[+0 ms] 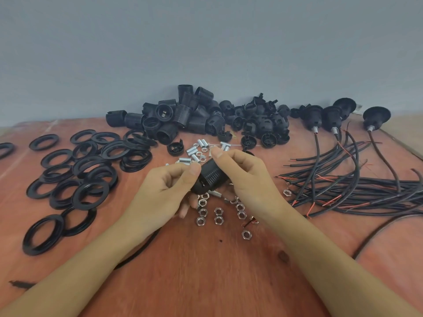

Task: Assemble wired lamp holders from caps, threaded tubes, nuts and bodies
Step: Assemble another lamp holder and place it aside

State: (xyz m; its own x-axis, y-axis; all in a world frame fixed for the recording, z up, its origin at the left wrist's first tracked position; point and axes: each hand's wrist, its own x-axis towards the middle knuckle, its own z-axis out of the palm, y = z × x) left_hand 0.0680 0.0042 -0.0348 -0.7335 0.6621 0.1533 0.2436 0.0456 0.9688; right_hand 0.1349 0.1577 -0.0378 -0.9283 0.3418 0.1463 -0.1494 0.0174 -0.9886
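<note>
Both hands hold one black lamp holder [209,178] above the middle of the table. My left hand [167,191] grips its lower cap end with thumb and fingers curled round it. My right hand [242,177] grips the ribbed threaded body from the right. A black wire [142,248] runs from under my left wrist toward the front left. Silver nuts [218,216] lie scattered just below the hands, and short threaded tubes [196,148] lie just behind them.
Black rings [75,179] cover the left of the wooden table [206,271]. A heap of black bodies [178,115] and caps [258,124] lines the back wall. Finished holders [332,117] and a bundle of wires [354,191] lie at the right.
</note>
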